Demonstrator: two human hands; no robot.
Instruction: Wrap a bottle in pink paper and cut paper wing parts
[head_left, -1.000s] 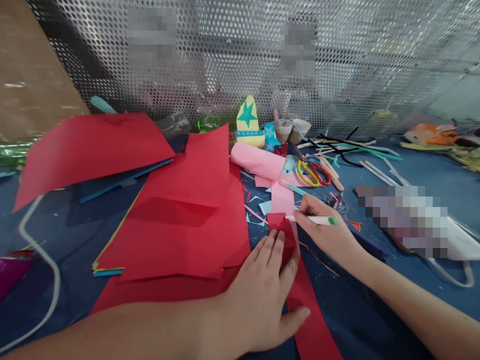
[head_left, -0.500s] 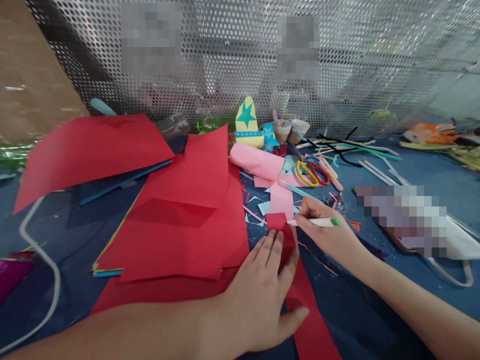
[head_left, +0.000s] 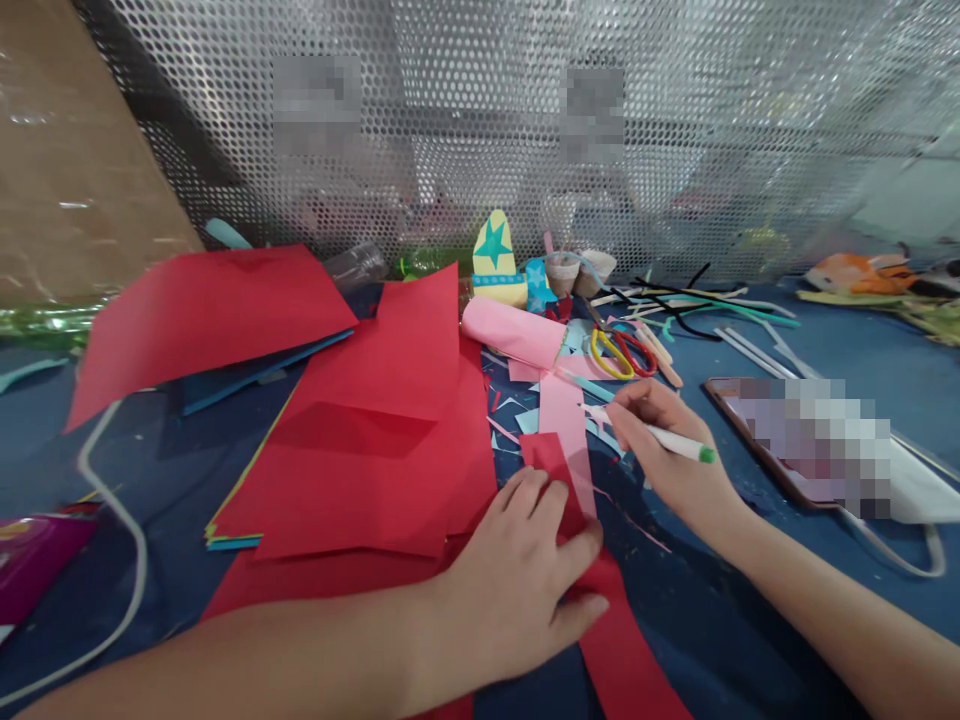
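My left hand (head_left: 517, 590) presses on a long red paper strip (head_left: 630, 660) that runs toward me over the blue table; its fingers are curled and bunched on the strip's far part. A pink paper strip (head_left: 564, 412) lies just beyond the red one. My right hand (head_left: 664, 445) is closed round a white pen with a green cap (head_left: 686, 447), its tip near the pink strip's right edge.
Large red paper sheets (head_left: 367, 440) lie stacked at left. A pink paper roll (head_left: 514, 333), scissors with yellow and red handles (head_left: 619, 352), a yellow cone with a teal star (head_left: 493, 258), loose straws and paper scraps lie behind. A phone (head_left: 802, 440) sits right. A perforated metal screen stands at the back.
My left fingers have curled and bunched on the red strip. My right hand has moved right and away with the pen, off the red strip's end. The camera view shifted slightly.
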